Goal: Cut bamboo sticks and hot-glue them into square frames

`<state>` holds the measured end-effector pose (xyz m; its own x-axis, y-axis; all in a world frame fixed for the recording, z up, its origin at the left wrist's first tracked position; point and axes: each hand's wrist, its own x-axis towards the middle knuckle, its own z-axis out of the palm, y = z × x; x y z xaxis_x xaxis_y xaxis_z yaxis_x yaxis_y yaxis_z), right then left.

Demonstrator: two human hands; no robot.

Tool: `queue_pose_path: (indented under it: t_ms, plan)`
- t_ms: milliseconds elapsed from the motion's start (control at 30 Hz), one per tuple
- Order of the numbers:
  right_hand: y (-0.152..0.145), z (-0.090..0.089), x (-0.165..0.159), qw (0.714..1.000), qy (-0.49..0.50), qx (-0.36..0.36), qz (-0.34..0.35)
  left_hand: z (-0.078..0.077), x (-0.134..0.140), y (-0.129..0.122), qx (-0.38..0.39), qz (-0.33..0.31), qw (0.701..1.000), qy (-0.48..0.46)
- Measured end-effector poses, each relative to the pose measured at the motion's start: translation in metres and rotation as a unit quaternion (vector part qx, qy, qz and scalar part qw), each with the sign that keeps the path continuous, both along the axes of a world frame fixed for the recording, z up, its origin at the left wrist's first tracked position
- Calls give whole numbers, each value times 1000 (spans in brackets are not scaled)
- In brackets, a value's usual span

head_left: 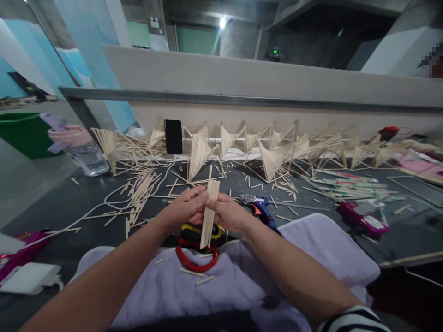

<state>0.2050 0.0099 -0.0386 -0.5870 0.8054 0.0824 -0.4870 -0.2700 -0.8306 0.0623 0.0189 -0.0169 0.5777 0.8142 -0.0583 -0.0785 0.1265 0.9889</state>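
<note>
Both of my hands meet around a bundle of thin wooden sticks [209, 216] held nearly upright over my lap. My left hand [185, 207] pinches it from the left, thumb across the front. From the right, my right hand [226, 212] closes on the same bundle; some of its fingers are hidden behind the sticks. One stick stands higher than the others. Below the hands lie red-handled scissors [198, 263] and a yellow-and-black handle [216, 232], partly covered by the sticks. A blue glue gun [262, 207] rests just right of my right hand.
Twisted stick structures [199, 150] line the back of the black table [238, 193]. A phone [173, 137] leans among them. At left are a water bottle [81, 150], loose sticks and a white cable; at right, a magenta device [363, 219]. A purple cloth [166, 295] covers my lap.
</note>
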Motion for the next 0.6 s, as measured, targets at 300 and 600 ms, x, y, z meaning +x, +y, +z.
queue_pose_path:
  t_ms: [300,600]
  plan:
    - [-12,-10,-14,998,-37,-15,45,5,-1,-10,-65,-27,997,42]
    - [-4,-2,-2,988,-105,77,81,10,0,-4,-61,6,998,-1]
